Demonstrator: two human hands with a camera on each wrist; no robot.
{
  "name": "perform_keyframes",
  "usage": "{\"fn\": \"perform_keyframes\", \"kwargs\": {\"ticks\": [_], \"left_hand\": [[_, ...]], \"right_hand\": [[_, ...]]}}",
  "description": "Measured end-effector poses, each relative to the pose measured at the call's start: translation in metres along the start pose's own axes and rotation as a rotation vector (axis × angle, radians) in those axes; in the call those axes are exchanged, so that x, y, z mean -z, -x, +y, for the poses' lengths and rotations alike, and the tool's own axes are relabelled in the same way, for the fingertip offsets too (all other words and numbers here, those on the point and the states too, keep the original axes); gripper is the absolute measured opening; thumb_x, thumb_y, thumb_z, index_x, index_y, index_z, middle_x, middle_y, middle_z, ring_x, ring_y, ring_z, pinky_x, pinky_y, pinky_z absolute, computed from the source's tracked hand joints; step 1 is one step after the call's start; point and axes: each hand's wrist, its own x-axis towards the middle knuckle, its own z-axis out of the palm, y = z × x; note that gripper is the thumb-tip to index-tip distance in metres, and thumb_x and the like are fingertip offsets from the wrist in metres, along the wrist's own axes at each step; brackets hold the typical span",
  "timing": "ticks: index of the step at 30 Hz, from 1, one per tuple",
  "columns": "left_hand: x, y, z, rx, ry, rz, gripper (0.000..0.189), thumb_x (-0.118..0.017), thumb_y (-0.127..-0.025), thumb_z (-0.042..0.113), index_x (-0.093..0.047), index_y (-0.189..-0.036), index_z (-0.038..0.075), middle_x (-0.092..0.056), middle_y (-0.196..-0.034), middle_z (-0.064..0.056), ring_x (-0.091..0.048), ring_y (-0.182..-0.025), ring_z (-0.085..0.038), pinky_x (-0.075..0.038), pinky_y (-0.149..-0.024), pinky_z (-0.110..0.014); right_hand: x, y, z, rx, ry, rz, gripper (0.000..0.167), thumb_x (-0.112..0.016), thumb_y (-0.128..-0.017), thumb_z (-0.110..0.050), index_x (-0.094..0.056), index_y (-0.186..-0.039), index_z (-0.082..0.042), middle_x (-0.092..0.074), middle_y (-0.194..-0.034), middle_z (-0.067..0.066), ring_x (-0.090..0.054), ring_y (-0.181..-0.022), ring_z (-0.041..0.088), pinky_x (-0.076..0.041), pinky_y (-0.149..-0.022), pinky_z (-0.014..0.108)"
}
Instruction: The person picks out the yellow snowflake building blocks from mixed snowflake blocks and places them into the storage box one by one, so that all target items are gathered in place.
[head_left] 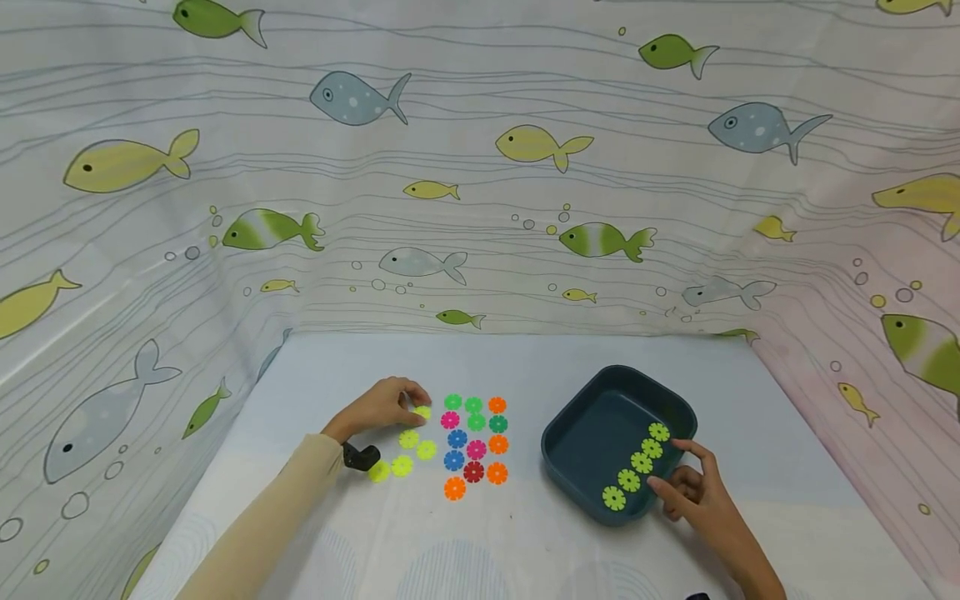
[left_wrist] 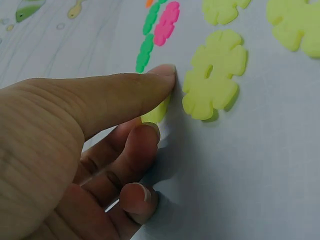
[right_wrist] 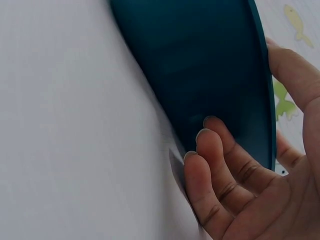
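Note:
My left hand (head_left: 390, 403) is at the far end of a group of yellow flower-shaped plastic discs. Its thumb and fingers pinch one yellow disc (left_wrist: 156, 112), mostly covered by the thumb in the left wrist view. Right beside it, another yellow disc (left_wrist: 212, 77) lies flat. My right hand (head_left: 693, 487) grips the near right side of a dark teal basin (head_left: 581, 487). In the right wrist view its thumb is at the rim and curled fingers (right_wrist: 210, 147) press the outer wall. Several yellow-green discs (head_left: 641, 462) stand in a slanting row along that side of the basin.
Between the hand and the basin lie several loose discs in columns: orange (head_left: 497, 473), green (head_left: 473, 406), pink (head_left: 476, 450), blue (head_left: 457, 438) and a dark red one (head_left: 473, 472). A fish-patterned cloth (head_left: 480, 208) walls in the white table (head_left: 525, 550) at the back and sides.

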Motion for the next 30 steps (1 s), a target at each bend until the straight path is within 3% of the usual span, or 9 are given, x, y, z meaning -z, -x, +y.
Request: {"fn": "perform_keyframes", "kwargs": {"ticks": [5,11,21,30], "left_hand": [[0.001,0.000,-0.003,0.029,-0.012,-0.003,0.028,-0.088,-0.084,0.027,-0.076,-0.108,0.019,-0.066,-0.095,0.003,-0.055,-0.086,-0.019,-0.047,-0.077,-0.034],[0.001,-0.001,-0.001,-0.001,-0.021,-0.015,0.025,-0.087,-0.085,0.028,-0.074,-0.104,0.020,-0.059,-0.085,-0.001,-0.054,-0.079,-0.018,-0.044,-0.072,-0.032],[-0.002,-0.002,0.003,-0.022,-0.044,0.013,0.022,-0.080,-0.092,0.022,-0.070,-0.111,0.018,-0.060,-0.087,-0.001,-0.055,-0.080,-0.019,-0.046,-0.072,-0.035],[-0.001,0.000,0.008,-0.012,0.025,0.013,0.011,-0.074,-0.097,0.017,-0.070,-0.107,0.015,-0.060,-0.081,-0.003,-0.057,-0.066,-0.018,-0.048,-0.062,-0.030]], "right_hand": [[0.000,0.000,-0.002,0.000,0.003,-0.002,0.076,-0.070,-0.100,-0.026,-0.016,-0.153,-0.020,-0.060,-0.094,0.022,-0.062,-0.071,0.031,-0.055,-0.066,0.037],[0.000,0.000,-0.004,-0.001,0.005,0.003,0.076,-0.070,-0.100,-0.026,-0.016,-0.153,-0.019,-0.061,-0.094,0.023,-0.062,-0.071,0.031,-0.055,-0.066,0.037],[0.000,0.001,-0.002,0.008,-0.002,0.000,0.076,-0.070,-0.100,-0.024,-0.016,-0.153,-0.018,-0.061,-0.095,0.022,-0.061,-0.070,0.031,-0.055,-0.065,0.037],[0.000,0.001,-0.002,0.000,-0.005,0.003,0.076,-0.070,-0.100,-0.025,-0.016,-0.153,-0.018,-0.061,-0.095,0.020,-0.062,-0.071,0.030,-0.056,-0.066,0.037]]}}
